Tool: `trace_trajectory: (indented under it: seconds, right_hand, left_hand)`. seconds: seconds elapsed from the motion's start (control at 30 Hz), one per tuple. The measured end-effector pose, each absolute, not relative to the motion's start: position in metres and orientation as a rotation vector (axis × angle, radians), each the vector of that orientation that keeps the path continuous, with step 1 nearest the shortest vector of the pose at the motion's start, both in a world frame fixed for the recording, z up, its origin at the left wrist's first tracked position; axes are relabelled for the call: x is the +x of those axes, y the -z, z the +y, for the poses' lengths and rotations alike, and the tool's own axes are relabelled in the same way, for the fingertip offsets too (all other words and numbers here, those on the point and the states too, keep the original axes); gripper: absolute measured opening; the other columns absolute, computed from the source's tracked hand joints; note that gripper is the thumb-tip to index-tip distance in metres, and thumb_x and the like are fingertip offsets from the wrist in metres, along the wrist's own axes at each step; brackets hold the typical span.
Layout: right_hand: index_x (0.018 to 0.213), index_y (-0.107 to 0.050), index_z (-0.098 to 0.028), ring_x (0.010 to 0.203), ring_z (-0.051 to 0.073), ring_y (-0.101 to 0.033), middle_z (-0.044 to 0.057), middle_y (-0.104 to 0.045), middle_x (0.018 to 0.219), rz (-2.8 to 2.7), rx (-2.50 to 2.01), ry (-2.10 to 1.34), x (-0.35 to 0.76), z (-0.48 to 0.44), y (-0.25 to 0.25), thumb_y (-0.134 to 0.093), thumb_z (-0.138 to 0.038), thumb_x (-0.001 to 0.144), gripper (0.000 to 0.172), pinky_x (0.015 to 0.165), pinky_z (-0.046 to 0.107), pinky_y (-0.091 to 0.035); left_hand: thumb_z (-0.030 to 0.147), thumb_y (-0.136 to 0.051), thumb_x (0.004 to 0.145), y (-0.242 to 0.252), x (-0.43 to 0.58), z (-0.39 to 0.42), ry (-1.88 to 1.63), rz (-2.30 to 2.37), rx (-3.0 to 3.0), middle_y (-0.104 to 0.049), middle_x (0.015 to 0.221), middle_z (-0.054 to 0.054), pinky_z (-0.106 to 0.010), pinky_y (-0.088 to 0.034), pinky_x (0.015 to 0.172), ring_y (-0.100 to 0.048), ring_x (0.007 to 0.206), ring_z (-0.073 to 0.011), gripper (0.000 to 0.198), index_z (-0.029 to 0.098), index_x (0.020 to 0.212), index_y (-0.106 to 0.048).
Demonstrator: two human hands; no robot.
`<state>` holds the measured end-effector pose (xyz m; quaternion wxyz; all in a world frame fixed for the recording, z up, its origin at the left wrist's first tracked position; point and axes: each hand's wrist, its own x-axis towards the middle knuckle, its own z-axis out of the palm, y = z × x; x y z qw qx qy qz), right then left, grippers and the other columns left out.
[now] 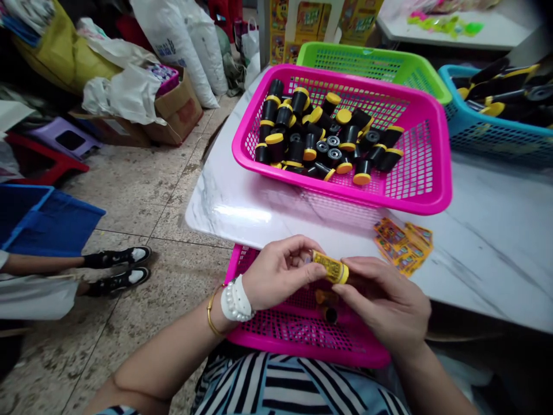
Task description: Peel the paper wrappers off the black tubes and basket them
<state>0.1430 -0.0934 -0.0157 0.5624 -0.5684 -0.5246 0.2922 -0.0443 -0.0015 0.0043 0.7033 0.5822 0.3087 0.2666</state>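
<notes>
My left hand (280, 274) and my right hand (380, 300) both pinch a small cylinder wrapped in a yellow printed label (330, 267), which has a yellow cap at its right end. Below my hands, a magenta plastic mesh basket (302, 351) rests on my lap, with a few cylinders (326, 308) lying in it. A second magenta basket (345, 193) on the table holds several black cylinders (302, 138), many with yellow caps. Loose yellow printed labels (404, 245) lie on the white marble table (242, 216), just beyond my right hand.
A green basket (371, 63) sits behind the magenta one, and a blue basket (488, 121) holds dark, yellow-trimmed items at the right. Another person's legs (116, 268) and a blue crate (43, 222) are on the left. Sacks and cardboard boxes stand on the tiled floor.
</notes>
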Motion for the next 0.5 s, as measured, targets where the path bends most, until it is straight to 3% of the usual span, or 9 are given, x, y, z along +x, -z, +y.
trace_trajectory:
  seconds: [0.13, 0.2, 0.27, 0.4, 0.5]
  right_hand:
    - [0.091, -0.079, -0.023, 0.052, 0.016, -0.073, 0.003, -0.078, 0.069, -0.936, -1.341, -1.078, 0.139, -0.091, 0.015, -0.084, -0.029, 0.080, 0.013, 0.052, 0.020, -0.062]
    - [0.084, -0.079, -0.021, 0.050, 0.016, -0.072, 0.003, -0.076, 0.062, -0.902, -1.304, -1.232, 0.140, -0.090, 0.012, -0.081, -0.037, 0.084, 0.016, 0.051, 0.021, -0.062]
    - [0.087, -0.080, -0.022, 0.055, 0.016, -0.074, 0.005, -0.078, 0.069, -0.960, -1.275, -1.262, 0.143, -0.090, 0.009, -0.081, -0.040, 0.083, 0.019, 0.055, 0.022, -0.063]
    - [0.119, -0.075, -0.030, 0.094, 0.022, -0.077, 0.008, -0.076, 0.114, -1.251, -1.244, -1.052, 0.152, -0.094, 0.007, -0.087, -0.028, 0.078, 0.043, 0.077, 0.029, -0.066]
    - [0.111, -0.079, -0.031, 0.093, 0.016, -0.074, 0.004, -0.076, 0.103, -1.430, -1.189, -0.876, 0.151, -0.098, 0.011, -0.079, -0.012, 0.083, 0.034, 0.080, 0.025, -0.063]
  left_hand:
    - [0.027, -0.073, 0.084, -0.008, -0.045, 0.001, -0.641, 0.648, 1.441, -0.064, 0.082, -0.001, -0.023, -0.042, 0.061, -0.051, 0.067, -0.0098, 0.026, 0.014, 0.105, -0.068]
    - [0.031, -0.069, 0.087, -0.008, -0.044, 0.000, -0.592, 0.666, 1.414, -0.060, 0.074, 0.001, -0.021, -0.041, 0.055, -0.051, 0.060, -0.0084, 0.023, 0.014, 0.101, -0.066]
    - [0.040, -0.063, 0.091, -0.007, -0.043, -0.003, -0.494, 0.707, 1.307, -0.056, 0.064, 0.004, -0.019, -0.037, 0.046, -0.049, 0.049, -0.0066, 0.026, 0.014, 0.093, -0.063]
    - [0.056, -0.063, 0.089, -0.001, -0.042, -0.013, -0.398, 0.785, 1.081, -0.057, 0.055, 0.005, -0.015, -0.031, 0.036, -0.047, 0.037, -0.0042, 0.041, 0.016, 0.081, -0.057]
    - [0.061, -0.068, 0.083, 0.005, -0.041, -0.020, -0.352, 0.667, 0.884, -0.061, 0.056, 0.005, -0.014, -0.034, 0.033, -0.048, 0.035, -0.0044, 0.046, 0.016, 0.085, -0.057]
